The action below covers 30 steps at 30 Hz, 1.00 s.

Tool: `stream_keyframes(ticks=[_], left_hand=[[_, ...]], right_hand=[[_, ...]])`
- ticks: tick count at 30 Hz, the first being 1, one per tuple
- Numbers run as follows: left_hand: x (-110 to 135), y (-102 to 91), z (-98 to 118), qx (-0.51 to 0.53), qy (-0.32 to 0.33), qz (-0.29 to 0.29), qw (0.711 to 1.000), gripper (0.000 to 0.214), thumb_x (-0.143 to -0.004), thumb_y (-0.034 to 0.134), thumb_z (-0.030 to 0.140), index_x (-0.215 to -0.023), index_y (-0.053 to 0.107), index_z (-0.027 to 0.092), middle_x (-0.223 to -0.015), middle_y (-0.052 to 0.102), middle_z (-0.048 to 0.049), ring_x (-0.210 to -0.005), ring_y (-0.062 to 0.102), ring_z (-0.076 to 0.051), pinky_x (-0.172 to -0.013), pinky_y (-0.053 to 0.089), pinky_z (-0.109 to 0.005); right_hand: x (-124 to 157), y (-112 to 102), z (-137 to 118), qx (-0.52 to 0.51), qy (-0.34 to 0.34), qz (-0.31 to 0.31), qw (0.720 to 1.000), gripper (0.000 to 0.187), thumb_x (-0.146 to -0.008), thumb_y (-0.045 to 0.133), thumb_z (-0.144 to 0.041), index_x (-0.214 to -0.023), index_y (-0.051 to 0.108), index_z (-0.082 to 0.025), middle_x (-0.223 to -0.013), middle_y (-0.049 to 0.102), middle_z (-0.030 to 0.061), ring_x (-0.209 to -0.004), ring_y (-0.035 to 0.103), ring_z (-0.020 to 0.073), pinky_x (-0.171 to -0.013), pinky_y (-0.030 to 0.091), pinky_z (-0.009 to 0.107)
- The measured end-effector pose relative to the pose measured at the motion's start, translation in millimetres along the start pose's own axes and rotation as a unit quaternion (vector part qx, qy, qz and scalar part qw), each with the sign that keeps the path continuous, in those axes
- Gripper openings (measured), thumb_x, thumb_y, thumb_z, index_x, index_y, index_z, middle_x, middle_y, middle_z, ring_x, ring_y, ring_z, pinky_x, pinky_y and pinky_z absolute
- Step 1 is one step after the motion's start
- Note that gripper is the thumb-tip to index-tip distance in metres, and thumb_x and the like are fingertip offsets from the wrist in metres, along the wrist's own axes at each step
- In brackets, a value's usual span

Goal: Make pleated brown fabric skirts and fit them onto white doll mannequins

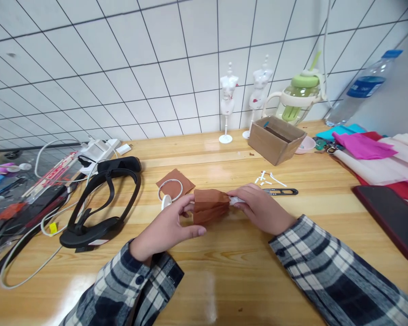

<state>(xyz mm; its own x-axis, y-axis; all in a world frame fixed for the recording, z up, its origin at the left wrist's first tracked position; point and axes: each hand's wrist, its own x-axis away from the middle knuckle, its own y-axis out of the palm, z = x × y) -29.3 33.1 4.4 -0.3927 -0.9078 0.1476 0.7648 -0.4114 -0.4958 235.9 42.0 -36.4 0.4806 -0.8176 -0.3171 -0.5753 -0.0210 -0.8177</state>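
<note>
A small white dress form lies on its side between my hands, with brown cloth (211,206) gathered around it like a skirt. Its round white base (166,202) shows just behind my left hand (172,226). The fingers of that hand curl around the stand by the cloth's loose edge, and the thumb points along the cloth. My right hand (260,208) pinches the white torso (236,200) at the gathered end; much of the torso is hidden by the fingers. Behind my left hand, a silver ring (170,189) rests on a flat brown cloth square (185,179).
Thread snips (281,191) and white scraps (263,178) lie beyond my right hand. Two upright dress forms (227,97), a cardboard box (275,140) and a green-lidded cup (301,97) stand farther back. A black headset (104,203) is left; a phone (389,219) and coloured fabrics (367,145) are right.
</note>
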Motion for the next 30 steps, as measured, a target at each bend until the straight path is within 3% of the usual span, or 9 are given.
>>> stream_keyframes(ticks=[3, 9, 13, 19, 22, 24, 27, 29, 30], left_hand=[[1, -4.6, -2, -0.066, 0.007, 0.027, 0.997, 0.065, -0.066, 0.077, 0.030, -0.127, 0.054, 0.024, -0.105, 0.068, -0.0042, -0.093, 0.063, -0.021, -0.086, 0.052, -0.034], [-5, 2.1, 6, -0.038, 0.007, -0.024, 0.999, 0.031, -0.077, 0.064, 0.025, -0.108, 0.064, 0.020, -0.091, 0.069, -0.0019, -0.081, 0.062, -0.017, -0.076, 0.051, -0.029], [-5, 1.5, 7, -0.086, 0.019, 0.005, 0.996, 0.024, -0.075, 0.066, 0.026, -0.098, 0.067, 0.019, -0.084, 0.067, -0.0004, -0.077, 0.058, -0.016, -0.073, 0.048, -0.027], [-6, 4.9, 1, -0.030, -0.010, 0.018, 0.999, 0.024, -0.082, 0.060, 0.038, -0.071, 0.060, 0.017, -0.065, 0.060, 0.0017, -0.060, 0.054, -0.011, -0.055, 0.043, -0.021], [-5, 7.3, 3, -0.048, 0.004, 0.060, 0.997, 0.021, -0.078, 0.065, 0.039, -0.079, 0.066, 0.017, -0.073, 0.066, -0.0005, -0.064, 0.057, -0.013, -0.058, 0.046, -0.023], [-3, 0.7, 6, -0.065, 0.024, 0.097, 0.993, 0.028, -0.076, 0.068, 0.041, -0.094, 0.069, 0.019, -0.081, 0.068, -0.0023, -0.071, 0.061, -0.015, -0.061, 0.048, -0.024], [0, -26.9, 4, -0.110, 0.039, 0.158, 0.981, 0.034, -0.082, 0.061, 0.044, -0.103, 0.069, 0.020, -0.085, 0.070, -0.0040, -0.075, 0.063, -0.018, -0.067, 0.050, -0.028], [0, -50.5, -6, -0.217, 0.034, 0.229, 0.948, 0.030, -0.085, 0.055, 0.041, -0.102, 0.070, 0.021, -0.094, 0.072, -0.0060, -0.084, 0.063, -0.021, -0.077, 0.050, -0.034], [0, -60.7, -14, -0.288, 0.036, 0.228, 0.929, 0.028, -0.085, 0.053, 0.037, -0.100, 0.070, 0.021, -0.098, 0.071, -0.0066, -0.091, 0.063, -0.024, -0.084, 0.048, -0.037]], right_hand=[[0, -1, 3, -0.007, -0.006, 0.001, 1.000, 0.026, -0.094, 0.047, -0.020, -0.117, 0.061, -0.019, -0.106, 0.068, 0.0098, -0.098, 0.059, 0.0236, -0.090, 0.048, 0.044], [0, -1, 4, -0.009, -0.009, -0.007, 1.000, 0.027, -0.095, 0.047, -0.021, -0.118, 0.060, -0.018, -0.106, 0.068, 0.0095, -0.099, 0.058, 0.0238, -0.090, 0.048, 0.044], [1, -1, 5, -0.011, -0.010, -0.010, 1.000, 0.027, -0.095, 0.047, -0.021, -0.118, 0.060, -0.017, -0.107, 0.068, 0.0095, -0.101, 0.057, 0.0239, -0.091, 0.047, 0.043], [0, -1, 3, -0.007, -0.007, -0.011, 1.000, 0.027, -0.095, 0.047, -0.022, -0.118, 0.060, -0.019, -0.107, 0.068, 0.0089, -0.100, 0.058, 0.0237, -0.091, 0.047, 0.043], [0, -3, 7, 0.018, 0.009, -0.008, 1.000, 0.028, -0.094, 0.047, -0.022, -0.119, 0.060, -0.020, -0.108, 0.068, 0.0091, -0.101, 0.058, 0.0244, -0.090, 0.046, 0.044], [1, -6, 14, 0.038, 0.025, -0.003, 0.999, 0.028, -0.093, 0.049, -0.022, -0.118, 0.061, -0.021, -0.109, 0.068, 0.0088, -0.102, 0.058, 0.0251, -0.090, 0.046, 0.044], [3, -10, 26, 0.052, 0.050, 0.005, 0.997, 0.028, -0.090, 0.051, -0.020, -0.116, 0.061, -0.022, -0.110, 0.069, 0.0072, -0.104, 0.058, 0.0251, -0.093, 0.044, 0.045], [3, -12, 30, 0.047, 0.076, 0.028, 0.996, 0.038, -0.088, 0.054, -0.020, -0.126, 0.055, -0.023, -0.112, 0.068, 0.0063, -0.106, 0.058, 0.0253, -0.096, 0.042, 0.047], [3, -12, 31, 0.042, 0.091, 0.042, 0.994, 0.048, -0.086, 0.056, -0.020, -0.134, 0.048, -0.023, -0.114, 0.068, 0.0061, -0.107, 0.057, 0.0258, -0.097, 0.041, 0.048]])
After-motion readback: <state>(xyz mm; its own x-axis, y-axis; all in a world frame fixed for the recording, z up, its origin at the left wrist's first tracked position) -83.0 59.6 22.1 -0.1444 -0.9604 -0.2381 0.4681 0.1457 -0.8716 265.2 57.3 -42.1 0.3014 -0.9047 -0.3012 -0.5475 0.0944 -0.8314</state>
